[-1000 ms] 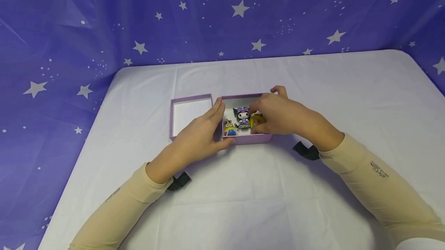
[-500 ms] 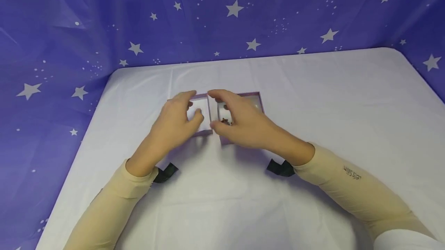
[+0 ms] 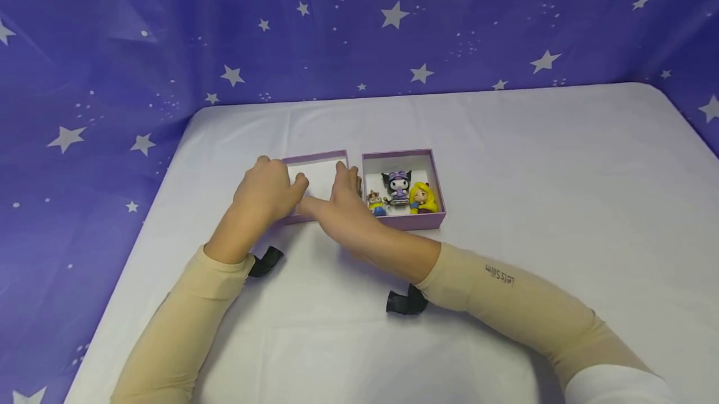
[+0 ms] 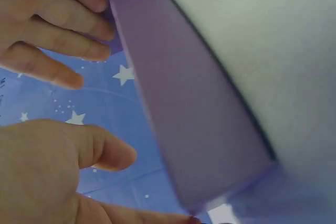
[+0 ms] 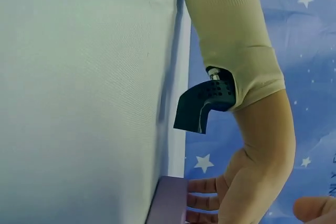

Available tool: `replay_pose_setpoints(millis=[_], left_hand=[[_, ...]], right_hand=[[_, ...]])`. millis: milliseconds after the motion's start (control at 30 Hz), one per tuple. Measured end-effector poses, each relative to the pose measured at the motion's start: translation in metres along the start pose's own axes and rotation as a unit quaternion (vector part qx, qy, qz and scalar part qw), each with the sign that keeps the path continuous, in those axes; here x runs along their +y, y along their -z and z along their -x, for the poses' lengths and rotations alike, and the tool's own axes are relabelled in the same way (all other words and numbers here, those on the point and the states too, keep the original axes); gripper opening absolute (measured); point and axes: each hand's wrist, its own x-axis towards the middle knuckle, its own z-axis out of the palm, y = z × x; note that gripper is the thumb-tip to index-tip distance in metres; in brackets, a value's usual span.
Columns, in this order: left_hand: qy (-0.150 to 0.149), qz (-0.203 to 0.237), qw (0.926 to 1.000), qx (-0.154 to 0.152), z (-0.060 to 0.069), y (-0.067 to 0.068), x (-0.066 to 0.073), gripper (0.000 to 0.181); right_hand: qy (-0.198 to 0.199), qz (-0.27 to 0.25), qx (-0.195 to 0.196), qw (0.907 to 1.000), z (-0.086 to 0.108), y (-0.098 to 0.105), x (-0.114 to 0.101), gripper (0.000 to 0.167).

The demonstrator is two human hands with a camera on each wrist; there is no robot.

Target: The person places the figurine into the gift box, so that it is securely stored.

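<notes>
In the head view, a shallow lilac box lid (image 3: 316, 156) with a white inside lies open side up. My left hand (image 3: 261, 188) is at its left side; in the right wrist view, straight left fingers (image 5: 202, 202) touch the lid's outer wall. My right hand (image 3: 351, 210) reaches over the lid's front right part, fingers extended and thumb apart. Right of the lid stands a lilac box (image 3: 412, 222). It contains a black-and-purple figurine (image 3: 399, 188), a yellow-haired figurine (image 3: 422, 198) and a small figurine (image 3: 376, 203) with a blue base. Both hands partly hide the lid.
A white cloth (image 3: 533, 192) covers the table beneath the lid and box. A purple-blue curtain (image 3: 337, 48) with stars hangs behind and at the sides. Black wrist mounts (image 3: 407, 301) stick out below both sleeves.
My right hand has left the box, uncovering the figurines, and moved left to the lid. My left hand has gone from the box's left edge to the lid's left side.
</notes>
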Motion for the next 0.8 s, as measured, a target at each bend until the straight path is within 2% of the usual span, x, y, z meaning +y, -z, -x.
replay_pose_setpoints(millis=[100,233,300,400,467,600,700,800], left_hand=[[0.0,0.004,1.0,-0.006,-0.006,-0.006,0.002,0.048],[-0.003,0.009,1.0,-0.001,-0.01,-0.009,0.005,0.044],[0.001,0.009,0.9999,-0.005,-0.01,-0.008,0.006,0.043],[0.014,0.007,0.9999,0.007,-0.006,0.0,0.007,0.043],[0.019,0.006,0.9994,0.029,0.0,0.008,0.008,0.045],[0.007,0.024,0.9938,0.108,0.012,0.026,0.012,0.051],[-0.02,0.073,0.9854,0.152,0.021,0.036,0.019,0.053],[-0.053,0.139,0.9746,0.167,0.028,0.039,0.027,0.056]], right_hand=[[-0.029,-0.048,0.015,0.9983,-0.007,0.001,0.002,0.11],[-0.052,-0.079,0.009,0.9955,-0.013,0.004,0.006,0.108],[-0.05,-0.084,0.005,0.9952,-0.013,0.007,0.006,0.105],[-0.037,-0.102,-0.008,0.9941,-0.011,0.012,0.002,0.099],[-0.02,-0.119,-0.022,0.9925,-0.007,0.019,-0.004,0.095],[0.031,-0.165,-0.038,0.985,0.002,0.04,-0.019,0.089],[0.072,-0.193,-0.038,0.9778,0.009,0.06,-0.026,0.084],[0.104,-0.204,-0.036,0.9728,0.014,0.078,-0.027,0.082]])
